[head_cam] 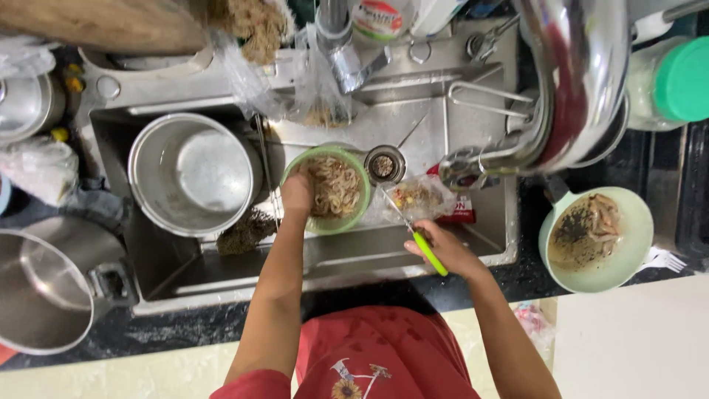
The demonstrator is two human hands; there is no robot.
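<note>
A large shiny metal vessel (pixel 572 81) loomed nearest the camera, upper right of frame. At centre, the green bowl (pixel 330 191) of small shrimp sat in the sink (pixel 436 125); the left hand (pixel 298 193) reached into it, grip on contents not discernible. The right hand (pixel 441 247) was clenched around a green-handled knife (pixel 419 238), lower centre. A steel pot (pixel 193 174) stood left of the bowl; a pale green pan (pixel 597 238) rested on the worktop (pixel 509 277), right.

A red-and-white packet (pixel 456 214) lies in the sink (pixel 473 140), beside the drain (pixel 384 164).
</note>
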